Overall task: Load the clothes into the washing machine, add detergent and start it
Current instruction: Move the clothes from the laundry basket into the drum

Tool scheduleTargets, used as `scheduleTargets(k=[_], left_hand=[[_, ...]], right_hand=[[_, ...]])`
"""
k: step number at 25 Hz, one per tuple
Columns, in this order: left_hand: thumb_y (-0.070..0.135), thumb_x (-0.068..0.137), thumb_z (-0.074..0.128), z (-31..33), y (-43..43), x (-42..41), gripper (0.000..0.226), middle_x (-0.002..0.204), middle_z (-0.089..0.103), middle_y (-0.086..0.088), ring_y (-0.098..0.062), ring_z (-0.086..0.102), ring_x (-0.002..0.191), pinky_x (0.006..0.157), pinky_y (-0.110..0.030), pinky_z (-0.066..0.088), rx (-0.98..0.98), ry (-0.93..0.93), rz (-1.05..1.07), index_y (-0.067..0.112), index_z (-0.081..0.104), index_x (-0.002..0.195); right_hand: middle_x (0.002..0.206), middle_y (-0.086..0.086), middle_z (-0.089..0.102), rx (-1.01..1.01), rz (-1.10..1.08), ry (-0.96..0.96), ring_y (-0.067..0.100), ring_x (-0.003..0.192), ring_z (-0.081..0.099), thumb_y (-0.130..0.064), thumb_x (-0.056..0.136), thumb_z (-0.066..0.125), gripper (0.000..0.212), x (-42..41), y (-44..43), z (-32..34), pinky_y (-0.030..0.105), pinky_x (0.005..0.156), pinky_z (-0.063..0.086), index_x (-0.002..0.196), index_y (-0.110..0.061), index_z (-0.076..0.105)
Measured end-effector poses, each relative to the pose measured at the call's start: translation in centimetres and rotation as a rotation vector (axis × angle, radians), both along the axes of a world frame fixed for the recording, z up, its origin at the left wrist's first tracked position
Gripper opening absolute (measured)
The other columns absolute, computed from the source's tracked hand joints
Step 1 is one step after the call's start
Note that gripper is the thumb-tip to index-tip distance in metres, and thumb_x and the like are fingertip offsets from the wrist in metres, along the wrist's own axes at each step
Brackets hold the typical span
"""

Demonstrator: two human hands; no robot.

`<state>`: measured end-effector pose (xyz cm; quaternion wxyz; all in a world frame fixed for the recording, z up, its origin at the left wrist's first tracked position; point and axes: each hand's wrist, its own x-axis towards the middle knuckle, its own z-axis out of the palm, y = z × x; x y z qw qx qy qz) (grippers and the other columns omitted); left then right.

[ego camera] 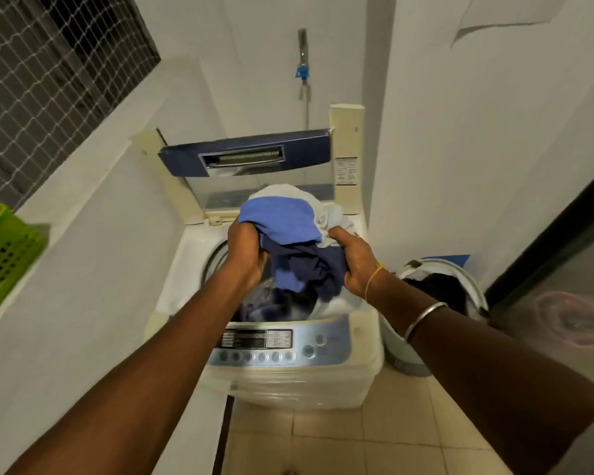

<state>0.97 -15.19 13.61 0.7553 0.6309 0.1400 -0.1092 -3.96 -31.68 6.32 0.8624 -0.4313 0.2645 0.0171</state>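
A top-loading washing machine [278, 378] stands in front of me with its lid [247, 156] folded up at the back. Above its open drum I hold a bundle of clothes [288, 234], light blue, navy and white. My left hand [246, 252] grips the bundle's left side and my right hand [352, 262] grips its right side. More dark and white clothes [282, 303] lie in the drum below. The control panel [275, 344] with buttons runs along the machine's near edge.
A white laundry basket [460, 289] with dark clothes stands on the tiled floor right of the machine. A green perforated basket [4, 255] sits on the ledge at left. A tap [302, 63] is on the back wall. A dark door frame [546, 234] is at right.
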Motion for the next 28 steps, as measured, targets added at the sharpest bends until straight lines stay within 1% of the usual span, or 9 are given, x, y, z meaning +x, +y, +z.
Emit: scheduleTargets(k=[4,9,13,16,20,22,24,26,28], left_hand=[[0.013,0.105,0.038,-2.2,8.3,3.4,0.028,0.082,0.061,0.003,-0.009,0.060,0.077,0.076,-0.026,0.049,0.075,-0.044,-0.004,0.019,0.056,0.085],[0.015,0.098,0.050,-7.1,14.9,7.8,0.009,0.093,0.066,0.001,-0.009,0.066,0.082,0.076,-0.028,0.055,0.213,-0.163,-0.169,0.019,0.058,0.101],[0.010,0.097,0.056,-14.2,15.2,10.8,0.017,0.087,0.062,0.001,-0.022,0.061,0.095,0.066,-0.020,0.052,0.292,0.005,-0.199,0.008,0.060,0.114],[0.009,0.092,0.055,-18.6,14.4,11.9,0.031,0.099,0.064,-0.001,-0.020,0.064,0.089,0.079,-0.036,0.056,0.300,0.155,-0.273,0.016,0.055,0.122],[0.006,0.090,0.056,-23.1,14.1,13.0,0.043,0.115,0.061,-0.013,-0.022,0.060,0.091,0.082,-0.038,0.055,0.568,0.222,-0.465,0.006,0.051,0.133],[0.002,0.093,0.055,-22.8,13.9,12.7,0.020,0.105,0.059,-0.020,-0.029,0.057,0.088,0.077,-0.037,0.049,0.699,0.202,-0.542,0.004,0.063,0.112],[0.007,0.093,0.056,-21.5,13.6,12.2,0.014,0.093,0.058,-0.018,-0.028,0.057,0.084,0.074,-0.034,0.045,0.727,0.159,-0.541,0.013,0.062,0.083],[0.015,0.092,0.058,-19.7,12.9,11.9,0.009,0.096,0.062,-0.010,-0.024,0.060,0.087,0.079,-0.033,0.048,0.752,0.086,-0.554,0.015,0.067,0.092],[0.020,0.090,0.059,-17.5,11.3,11.2,0.025,0.109,0.065,-0.002,-0.022,0.062,0.097,0.091,-0.036,0.052,0.786,0.004,-0.522,0.017,0.067,0.113]], right_hand=[[0.105,0.009,0.076,-0.197,-0.114,-0.007,0.032,0.096,0.072,-0.022,0.071,0.076,0.042,4.4,7.1,-1.6,0.047,0.087,0.058,0.111,-0.013,0.073],[0.100,0.004,0.074,-0.360,-0.159,0.065,0.023,0.085,0.069,-0.021,0.075,0.077,0.036,8.9,12.5,-4.9,0.037,0.080,0.056,0.108,-0.011,0.068],[0.110,0.006,0.072,-0.403,-0.168,0.133,0.026,0.098,0.069,-0.017,0.076,0.078,0.051,10.8,13.4,-10.0,0.040,0.090,0.056,0.125,-0.010,0.064],[0.109,0.006,0.067,-0.453,-0.145,0.229,0.028,0.102,0.065,-0.013,0.078,0.078,0.048,12.0,12.7,-14.8,0.041,0.095,0.052,0.124,-0.010,0.063],[0.114,0.010,0.064,-0.424,0.062,0.401,0.029,0.103,0.063,-0.035,0.062,0.082,0.064,12.5,11.7,-19.3,0.045,0.093,0.053,0.117,-0.013,0.059],[0.114,0.014,0.064,-0.423,0.097,0.475,0.033,0.100,0.064,-0.044,0.057,0.079,0.073,12.4,11.3,-18.4,0.041,0.080,0.056,0.120,-0.013,0.060],[0.099,0.012,0.064,-0.431,0.127,0.457,0.028,0.085,0.065,-0.035,0.070,0.075,0.048,12.1,11.1,-15.8,0.034,0.065,0.053,0.111,-0.011,0.063],[0.091,0.010,0.065,-0.514,0.154,0.415,0.025,0.079,0.066,-0.031,0.078,0.072,0.035,11.7,10.8,-14.2,0.029,0.060,0.052,0.106,-0.012,0.063],[0.096,0.013,0.069,-0.584,0.115,0.369,0.028,0.084,0.067,-0.042,0.068,0.072,0.046,11.3,9.9,-13.5,0.034,0.071,0.055,0.108,-0.021,0.064]])
